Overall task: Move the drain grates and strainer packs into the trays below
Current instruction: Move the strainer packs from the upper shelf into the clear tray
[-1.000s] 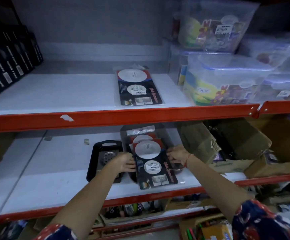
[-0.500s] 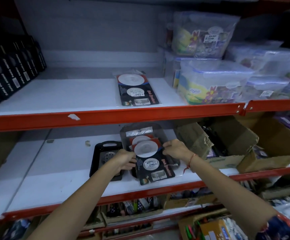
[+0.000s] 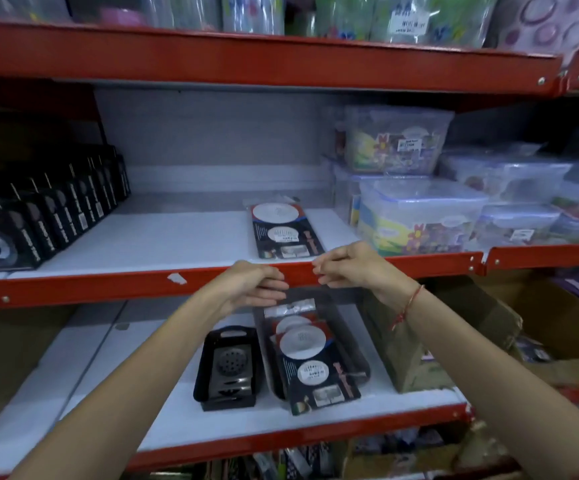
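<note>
Both hands are empty. The left hand [image 3: 253, 285] and right hand [image 3: 348, 265] hang side by side in front of the red beam [image 3: 108, 285] of the middle shelf, fingers loosely curled and part open, gripping nothing.

One strainer pack [image 3: 284, 232] lies flat on the middle shelf [image 3: 149, 237], just behind the beam and just above the right hand. On the lower shelf [image 3: 84, 368], a clear tray [image 3: 354, 348] holds stacked strainer packs [image 3: 310, 362], the front one overhanging its near rim. Beside it, a black tray [image 3: 227, 367] holds a metal drain grate [image 3: 232, 358].

Judgement: the single pack above is the remaining item in view to be moved. It appears light: a thin printed card in a glossy sleeve, with shallow discs raised on its face. The sleeve is likely slippery and the card likely bends if held by one corner. Best hold: pinch the two long edges near mid-length, or slide fingers under the near short edge and lift flat.
</note>
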A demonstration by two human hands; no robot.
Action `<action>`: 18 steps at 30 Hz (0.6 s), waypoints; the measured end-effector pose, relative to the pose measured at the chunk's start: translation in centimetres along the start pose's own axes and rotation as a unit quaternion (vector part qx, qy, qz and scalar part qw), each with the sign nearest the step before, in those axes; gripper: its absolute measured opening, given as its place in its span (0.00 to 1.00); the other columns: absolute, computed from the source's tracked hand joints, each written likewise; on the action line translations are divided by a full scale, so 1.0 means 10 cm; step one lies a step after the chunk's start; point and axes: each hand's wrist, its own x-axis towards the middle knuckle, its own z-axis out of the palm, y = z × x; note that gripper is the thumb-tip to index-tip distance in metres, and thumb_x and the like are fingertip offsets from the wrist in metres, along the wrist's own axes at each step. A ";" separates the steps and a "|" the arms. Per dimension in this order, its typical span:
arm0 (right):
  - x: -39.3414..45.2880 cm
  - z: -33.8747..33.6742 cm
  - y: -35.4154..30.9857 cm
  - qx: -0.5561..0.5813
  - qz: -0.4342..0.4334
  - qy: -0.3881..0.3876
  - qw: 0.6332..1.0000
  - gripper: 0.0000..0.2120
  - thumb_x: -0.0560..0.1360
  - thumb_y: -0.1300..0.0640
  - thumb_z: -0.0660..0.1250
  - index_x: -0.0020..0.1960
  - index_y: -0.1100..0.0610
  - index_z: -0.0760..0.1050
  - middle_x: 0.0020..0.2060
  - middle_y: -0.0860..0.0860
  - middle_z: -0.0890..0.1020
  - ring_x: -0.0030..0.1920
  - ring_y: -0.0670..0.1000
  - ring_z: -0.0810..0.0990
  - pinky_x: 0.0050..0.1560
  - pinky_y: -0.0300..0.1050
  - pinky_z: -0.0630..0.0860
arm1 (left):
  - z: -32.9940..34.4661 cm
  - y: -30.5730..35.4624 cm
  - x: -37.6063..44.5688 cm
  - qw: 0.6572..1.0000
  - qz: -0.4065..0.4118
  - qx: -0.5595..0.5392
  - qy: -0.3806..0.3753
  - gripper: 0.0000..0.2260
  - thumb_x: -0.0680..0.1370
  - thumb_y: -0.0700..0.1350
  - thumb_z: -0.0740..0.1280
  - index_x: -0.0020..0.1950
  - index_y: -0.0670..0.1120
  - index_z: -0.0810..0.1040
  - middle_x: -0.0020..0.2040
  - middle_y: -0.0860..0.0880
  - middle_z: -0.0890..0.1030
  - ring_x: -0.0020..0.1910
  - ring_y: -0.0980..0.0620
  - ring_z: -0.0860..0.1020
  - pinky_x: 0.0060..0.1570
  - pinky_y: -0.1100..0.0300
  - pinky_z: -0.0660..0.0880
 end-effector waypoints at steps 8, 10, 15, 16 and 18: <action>0.98 -0.21 -0.25 0.076 0.031 0.068 0.994 0.13 0.75 0.67 0.67 0.59 0.70 0.75 0.53 0.62 0.81 0.44 0.53 0.81 0.47 0.43 0.81 | -0.38 0.58 0.67 0.990 0.037 -0.030 0.130 0.11 0.79 0.38 0.60 0.58 0.35 0.75 0.52 0.40 0.81 0.42 0.46 0.81 0.46 0.54 0.79; 1.31 -0.23 -0.24 0.077 0.048 0.093 0.991 0.16 0.74 0.68 0.66 0.62 0.70 0.73 0.57 0.63 0.80 0.45 0.54 0.79 0.41 0.41 0.81 | -0.48 0.63 0.92 0.986 0.026 -0.011 0.163 0.13 0.79 0.38 0.61 0.62 0.34 0.73 0.52 0.39 0.80 0.41 0.46 0.80 0.46 0.52 0.79; 1.91 -0.20 -0.20 0.030 0.078 0.123 0.989 0.07 0.75 0.66 0.65 0.39 0.60 0.73 0.51 0.62 0.80 0.40 0.55 0.77 0.28 0.37 0.77 | -0.58 0.69 1.36 0.980 0.012 -0.001 0.197 0.20 0.77 0.34 0.61 0.68 0.36 0.64 0.45 0.39 0.74 0.42 0.44 0.75 0.37 0.54 0.75; 1.99 -0.20 -0.19 0.034 0.083 0.125 0.988 0.10 0.75 0.67 0.64 0.36 0.58 0.71 0.47 0.61 0.79 0.37 0.53 0.76 0.24 0.36 0.76 | -0.59 0.69 1.41 0.980 0.013 -0.005 0.197 0.19 0.77 0.33 0.61 0.67 0.39 0.64 0.42 0.40 0.73 0.39 0.44 0.74 0.38 0.53 0.75; 2.11 -0.18 -0.16 0.051 0.098 0.118 0.987 0.11 0.75 0.68 0.63 0.35 0.59 0.70 0.40 0.58 0.77 0.33 0.51 0.74 0.25 0.35 0.76 | -0.60 0.68 1.50 0.980 0.001 -0.016 0.200 0.12 0.77 0.31 0.61 0.58 0.42 0.65 0.38 0.41 0.71 0.35 0.46 0.73 0.47 0.48 0.76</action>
